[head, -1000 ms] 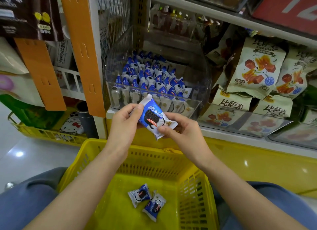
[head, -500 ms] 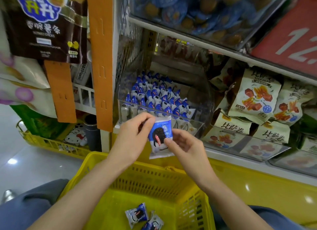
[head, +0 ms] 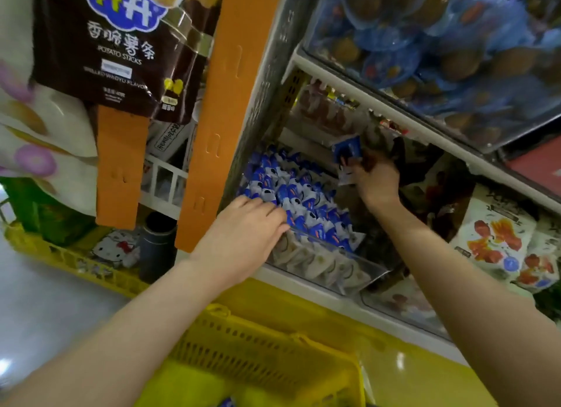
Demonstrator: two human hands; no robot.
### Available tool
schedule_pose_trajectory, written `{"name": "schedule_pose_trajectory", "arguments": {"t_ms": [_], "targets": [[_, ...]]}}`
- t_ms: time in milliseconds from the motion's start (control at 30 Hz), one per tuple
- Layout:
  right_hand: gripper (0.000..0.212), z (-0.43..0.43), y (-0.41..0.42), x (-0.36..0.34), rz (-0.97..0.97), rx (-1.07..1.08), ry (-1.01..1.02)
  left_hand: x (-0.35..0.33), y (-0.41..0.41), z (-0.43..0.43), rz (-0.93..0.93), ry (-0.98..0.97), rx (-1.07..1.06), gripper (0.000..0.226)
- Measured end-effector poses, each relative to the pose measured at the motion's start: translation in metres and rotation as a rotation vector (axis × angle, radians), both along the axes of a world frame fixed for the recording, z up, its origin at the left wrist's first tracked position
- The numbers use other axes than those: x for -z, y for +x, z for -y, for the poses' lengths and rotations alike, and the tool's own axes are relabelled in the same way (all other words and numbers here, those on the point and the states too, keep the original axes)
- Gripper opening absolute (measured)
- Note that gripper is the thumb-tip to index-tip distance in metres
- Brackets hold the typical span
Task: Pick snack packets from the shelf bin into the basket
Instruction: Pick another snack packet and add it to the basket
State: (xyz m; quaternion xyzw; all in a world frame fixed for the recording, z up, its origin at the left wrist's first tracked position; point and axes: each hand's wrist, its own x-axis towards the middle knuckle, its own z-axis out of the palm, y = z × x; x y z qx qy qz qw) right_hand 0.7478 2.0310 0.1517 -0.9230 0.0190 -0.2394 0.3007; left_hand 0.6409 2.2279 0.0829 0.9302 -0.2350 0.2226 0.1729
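Packets: small blue-and-white foil snack packets (head: 291, 194) fill the clear plastic shelf bin (head: 343, 270).
Right hand (head: 376, 179): pinches one blue packet (head: 348, 150), raised over the bin's back.
Left hand (head: 246, 227): fingers stretched flat on the front rows, gripping nothing.
Basket: yellow plastic basket (head: 267, 355) below, well apart.
Risk: thin fingertip pinch could slip, so the packet could fall back or miss the basket.

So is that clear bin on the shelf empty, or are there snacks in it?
Not empty: the clear shelf bin holds many blue-and-white snack packets packed in rows.
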Motion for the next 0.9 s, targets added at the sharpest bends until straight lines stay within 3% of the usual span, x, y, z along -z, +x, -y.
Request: {"name": "schedule_pose_trajectory", "arguments": {"t_ms": [267, 400, 500, 733, 900], "targets": [[0.031, 0.011, 0.059, 0.022, -0.314, 0.270, -0.319, 0.011, 0.010, -0.002, 0.149, -0.095, 0.022, 0.037], [0.031, 0.008, 0.068, 0.028, -0.435, 0.236, -0.190, 0.016, 0.012, -0.002, 0.184, -0.112, 0.019, 0.035], [0.034, 0.008, 0.075, 0.029, -0.410, 0.157, -0.055, 0.017, 0.013, -0.002, 0.188, -0.105, 0.009, 0.035], [0.022, 0.011, 0.077, 0.041, -0.463, 0.156, -0.023, 0.016, 0.012, -0.001, 0.173, -0.118, 0.013, 0.031], [0.033, 0.008, 0.072, 0.040, -0.431, 0.138, 0.179, 0.013, 0.010, -0.001, 0.128, -0.099, -0.004, 0.035]]}}
